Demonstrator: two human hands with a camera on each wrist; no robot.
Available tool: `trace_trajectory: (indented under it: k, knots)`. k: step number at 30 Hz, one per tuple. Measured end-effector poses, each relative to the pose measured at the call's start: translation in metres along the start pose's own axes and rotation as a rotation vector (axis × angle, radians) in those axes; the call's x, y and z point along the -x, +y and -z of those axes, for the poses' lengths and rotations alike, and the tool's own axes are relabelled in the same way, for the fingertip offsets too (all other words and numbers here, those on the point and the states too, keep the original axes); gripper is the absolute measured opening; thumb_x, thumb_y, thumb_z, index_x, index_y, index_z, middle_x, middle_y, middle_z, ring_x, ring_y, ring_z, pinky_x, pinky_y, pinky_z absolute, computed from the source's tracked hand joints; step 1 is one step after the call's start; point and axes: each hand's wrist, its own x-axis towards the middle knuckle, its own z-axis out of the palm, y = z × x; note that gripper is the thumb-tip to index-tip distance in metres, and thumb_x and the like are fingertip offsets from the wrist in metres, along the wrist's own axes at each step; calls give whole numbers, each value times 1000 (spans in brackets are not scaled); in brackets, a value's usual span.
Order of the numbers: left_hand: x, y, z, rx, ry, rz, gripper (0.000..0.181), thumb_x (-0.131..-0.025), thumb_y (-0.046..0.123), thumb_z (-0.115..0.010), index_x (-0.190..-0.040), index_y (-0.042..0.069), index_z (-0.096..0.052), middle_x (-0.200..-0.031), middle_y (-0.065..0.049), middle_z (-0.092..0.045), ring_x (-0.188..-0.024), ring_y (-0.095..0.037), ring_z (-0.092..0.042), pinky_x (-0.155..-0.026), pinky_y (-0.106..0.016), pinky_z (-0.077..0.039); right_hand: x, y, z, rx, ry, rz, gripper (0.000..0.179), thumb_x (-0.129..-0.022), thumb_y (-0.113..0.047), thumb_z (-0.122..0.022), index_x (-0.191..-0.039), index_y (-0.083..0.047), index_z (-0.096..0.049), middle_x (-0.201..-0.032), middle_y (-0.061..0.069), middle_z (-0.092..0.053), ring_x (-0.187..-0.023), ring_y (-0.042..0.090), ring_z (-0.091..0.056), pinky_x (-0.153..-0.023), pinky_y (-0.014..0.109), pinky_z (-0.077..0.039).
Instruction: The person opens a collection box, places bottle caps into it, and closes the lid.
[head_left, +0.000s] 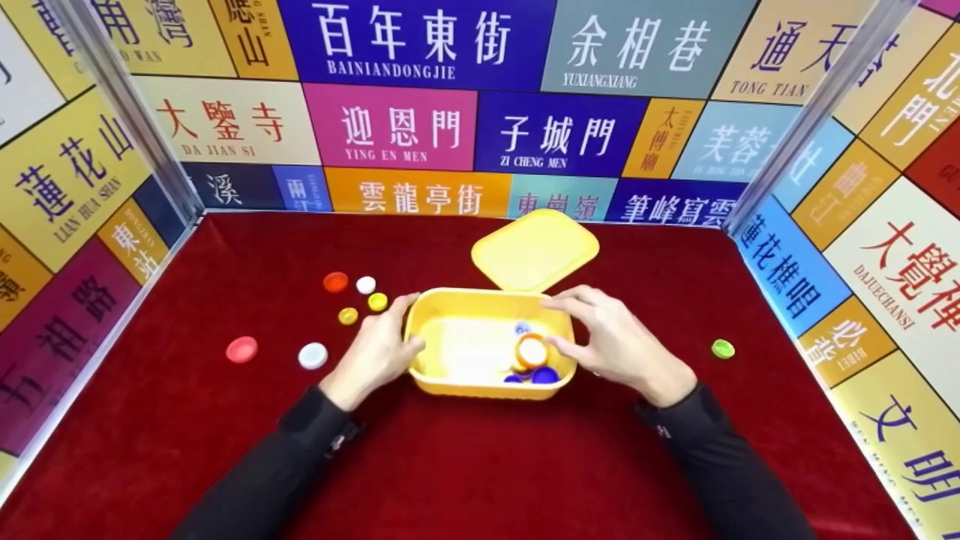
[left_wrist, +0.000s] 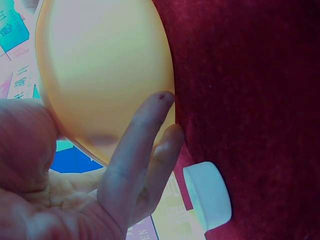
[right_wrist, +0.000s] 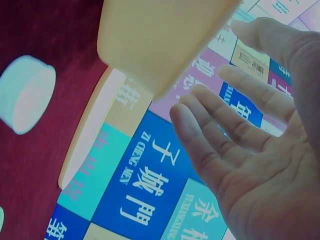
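A yellow plastic box (head_left: pixel 480 388) occupies the center of the frame above a red cloth (head_left: pixel 480 465), its long axis running left to right between a person's hands. The left hand (head_left: pixel 377 349) pinches the left end, thumb over the rim and fingers against the outer wall. At the opposite end, the right hand (head_left: pixel 615 341) curves its spread fingers beside the box; whether they touch it cannot be told. Inside, an orange-rimmed cap (head_left: pixel 532 351) and a purple-blue cap (head_left: pixel 545 376) lie toward the right end. A yellow lid (head_left: pixel 535 251) rests just beyond, upper center; a green cap (head_left: pixel 723 349) lies at far right, nearer the right hand.
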Motion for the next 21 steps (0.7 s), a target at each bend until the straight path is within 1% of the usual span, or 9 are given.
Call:
trace_trajectory:
  k: [3, 6, 11, 16, 21]
  knots:
    - [0, 0, 0, 1, 1, 2, 73, -104, 9, -75, -174, 8, -52, -148, -28, -76, -106, -36, -79, -96, -46, -67, 1, 5, 6, 6, 9, -26, 54, -99, -26, -96, -149, -13, -79, -138, 11, -79, -124, 30, -78, -111, 49, -67]
    - [1, -1, 0, -6, 9, -9, 72, -104, 7, -75, -172, 8, -53, -148, -28, -77, -106, -36, -79, -95, -47, -66, 3, 9, 12, 19, 16, -56, 57, -99, -26, -96, -151, -12, -77, -138, 13, -79, -125, 30, -78, -111, 51, -67]
    - [1, -2, 1, -7, 24, -23, 72, -103, 7, -74, -172, 6, -54, -149, -28, -76, -107, -36, -79, -97, -47, -65, 6, 20, 20, 22, 18, -113, 61, -99, -25, -96, -154, -9, -75, -139, 17, -77, -127, 37, -77, -113, 56, -65]
    - [1, -2, 0, -5, 23, -22, 72, -103, 6, -74, -172, 6, -53, -150, -28, -76, -107, -36, -79, -96, -47, -65, 12, 39, 25, 31, -11, -225, 62, -101, -26, -93, -156, -8, -73, -146, 20, -74, -133, 41, -73, -119, 61, -61]
    - [1, 0, 0, 2, 11, -13, 72, -104, 7, -74, -173, 7, -53, -150, -28, -76, -106, -36, -79, -95, -46, -66, 23, 62, 31, 48, -44, -342, 62, -103, -27, -90, -158, -7, -71, -149, 25, -72, -138, 45, -69, -123, 66, -56]
